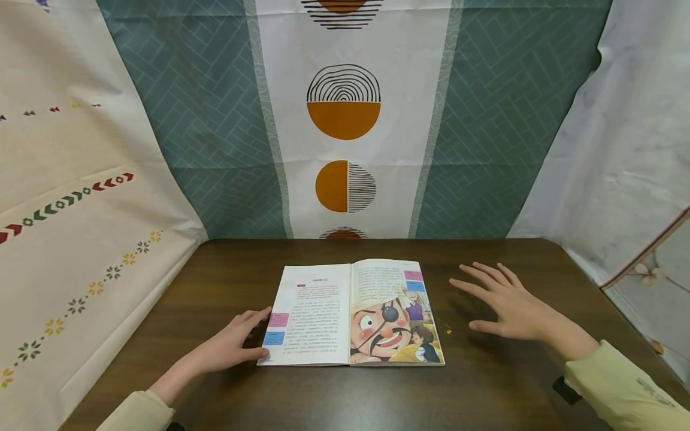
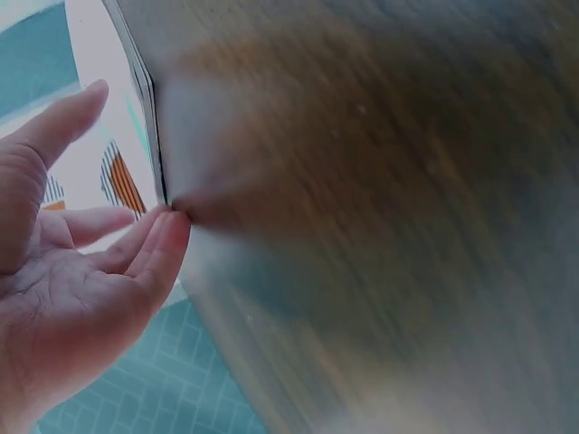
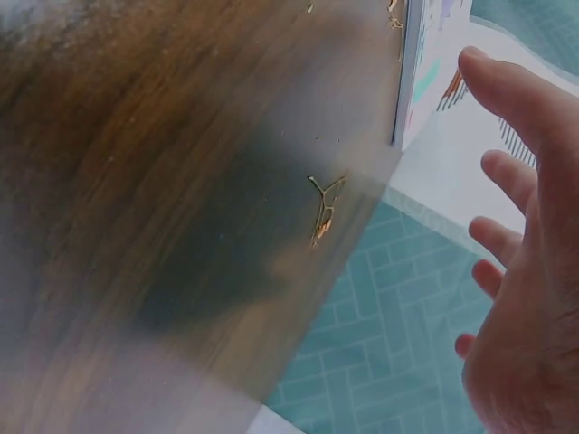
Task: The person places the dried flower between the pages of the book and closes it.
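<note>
An open book (image 1: 318,317) lies flat on the dark table, text on its left page and a cartoon of a face with an eye patch on its right page. My left hand (image 1: 229,342) is at the book's left edge, thumb by the lower corner and fingers spread. In the left wrist view, the fingertips of that hand (image 2: 109,244) rest on the table beside the book's edge. Held above the table to the right of the book, my right hand (image 1: 514,308) has its fingers spread and holds nothing. Beneath it lies a thin dried sprig (image 3: 324,212).
The brown table (image 1: 242,395) extends around the book. A tiny yellow bit (image 1: 448,331) lies just right of the book. Behind the table hangs a patterned green and white cloth (image 1: 345,149); pale cloths (image 1: 64,251) hang at both sides.
</note>
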